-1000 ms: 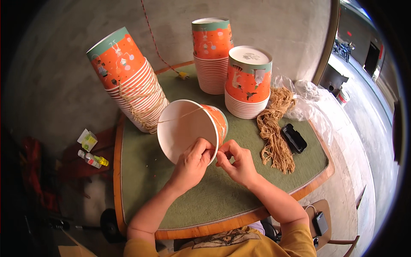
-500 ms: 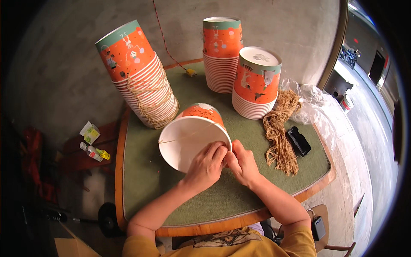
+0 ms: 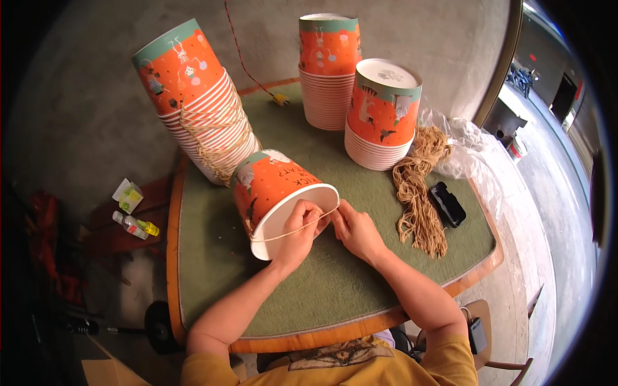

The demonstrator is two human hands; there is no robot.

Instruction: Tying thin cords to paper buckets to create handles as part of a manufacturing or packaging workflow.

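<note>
An orange paper bucket (image 3: 273, 184) with a green base band lies tipped on its side, its white mouth towards me. A tan cord (image 3: 283, 235) spans the mouth from the lower left rim to the right rim. My left hand (image 3: 300, 233) is inside the mouth, fingers curled shut near the right rim, with the cord running across them; what the fingertips grip is hidden. At the right edge of the rim, my right hand (image 3: 356, 231) pinches the cord between thumb and forefinger.
A leaning bucket stack (image 3: 203, 122) wound with cord stands left. Two upside-down stacks, one behind (image 3: 328, 71) and one nearer (image 3: 382, 122), stand beyond. A tan cord bundle (image 3: 420, 199), black case (image 3: 447, 204) and clear plastic bag (image 3: 470, 148) lie right on the green tabletop (image 3: 360, 296).
The bucket has turned so its printed side shows more and its mouth faces lower right. The cord now passes in front of my left fingers. Both hands stay near the right rim.
</note>
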